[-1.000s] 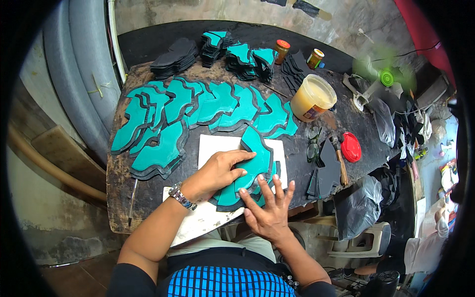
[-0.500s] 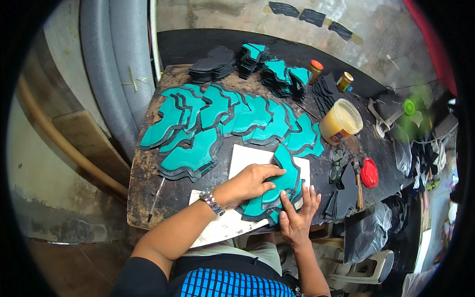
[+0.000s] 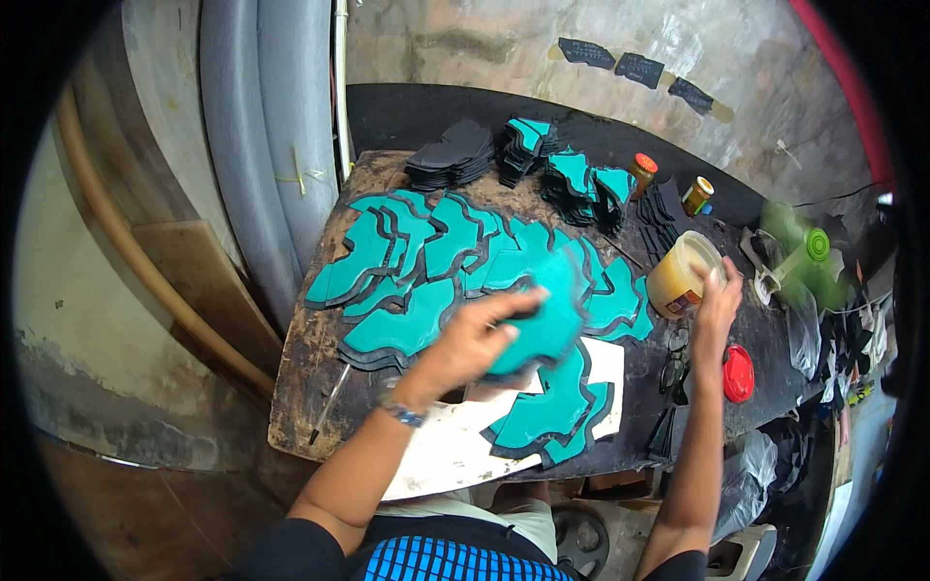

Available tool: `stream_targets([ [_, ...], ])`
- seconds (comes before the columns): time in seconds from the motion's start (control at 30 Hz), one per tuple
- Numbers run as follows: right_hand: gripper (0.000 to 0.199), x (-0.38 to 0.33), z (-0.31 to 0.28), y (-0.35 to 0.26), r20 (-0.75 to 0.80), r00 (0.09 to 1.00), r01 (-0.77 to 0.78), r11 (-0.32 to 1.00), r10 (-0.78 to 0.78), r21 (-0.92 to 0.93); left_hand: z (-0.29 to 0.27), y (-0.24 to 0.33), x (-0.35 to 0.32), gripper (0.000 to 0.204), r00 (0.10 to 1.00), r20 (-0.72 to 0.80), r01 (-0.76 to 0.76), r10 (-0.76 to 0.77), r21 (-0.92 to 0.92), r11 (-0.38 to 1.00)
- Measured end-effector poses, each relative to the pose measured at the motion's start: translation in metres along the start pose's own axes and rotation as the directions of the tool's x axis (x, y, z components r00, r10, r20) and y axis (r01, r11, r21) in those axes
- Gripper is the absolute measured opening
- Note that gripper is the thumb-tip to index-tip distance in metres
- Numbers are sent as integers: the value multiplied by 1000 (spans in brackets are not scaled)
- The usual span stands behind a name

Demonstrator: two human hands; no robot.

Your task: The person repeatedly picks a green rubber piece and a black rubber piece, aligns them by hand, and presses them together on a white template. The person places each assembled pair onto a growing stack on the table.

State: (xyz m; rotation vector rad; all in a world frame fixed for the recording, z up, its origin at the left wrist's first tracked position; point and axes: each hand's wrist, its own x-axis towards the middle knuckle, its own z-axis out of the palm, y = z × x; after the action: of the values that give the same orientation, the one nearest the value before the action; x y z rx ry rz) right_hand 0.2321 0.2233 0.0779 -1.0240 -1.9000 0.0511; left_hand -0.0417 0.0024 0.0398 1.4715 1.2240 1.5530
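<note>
Lifting a blurred teal piece (image 3: 542,315) in left fingers (image 3: 494,329), right hand (image 3: 717,305) seemingly gripping tub (image 3: 678,276) near table edge (image 3: 291,387)

A worn wooden worktable (image 3: 300,387) fills the middle of the view, its top scarred and stained. Behind it, at twelve o'clock, rises a rough, blotchy plaster wall (image 3: 465,44) with a few dark cut shapes (image 3: 639,68) stuck to it near one o'clock. Thick grey pipes (image 3: 257,145) stand upright at eleven o'clock. A pale wooden plank (image 3: 199,281) leans at nine o'clock, above a brownish floor (image 3: 145,504) at seven o'clock. Light is even and soft.
</note>
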Motion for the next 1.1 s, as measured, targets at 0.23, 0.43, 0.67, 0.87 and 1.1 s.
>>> stream_targets([
  [0.23, 87, 102, 11, 91, 427, 700, -391, 807, 573, -443, -89, 24, -41, 63, 930, -299, 307, -213, 318, 897],
  [0.43, 66, 60, -27, 44, 71, 974, -155, 867, 213, -473, -50, 27, -41, 53, 991, -134, 125, -2, 918, 376],
  [0.67, 31, -78, -57, -30, 517, 856, 166, 951, -9, -259, 72, 12, -21, 65, 939, 221, -60, -264, 860, 507],
  [0.87, 100, -166, -67, -52, 575, 804, 32, 977, -149, 209, 70, -8, -23, 77, 919, 335, -157, -206, 793, 588],
  [1.1, 115, -194, -49, -43, 498, 861, 47, 992, -101, 120, 58, -10, -18, 78, 889, 392, -118, -238, 697, 707],
])
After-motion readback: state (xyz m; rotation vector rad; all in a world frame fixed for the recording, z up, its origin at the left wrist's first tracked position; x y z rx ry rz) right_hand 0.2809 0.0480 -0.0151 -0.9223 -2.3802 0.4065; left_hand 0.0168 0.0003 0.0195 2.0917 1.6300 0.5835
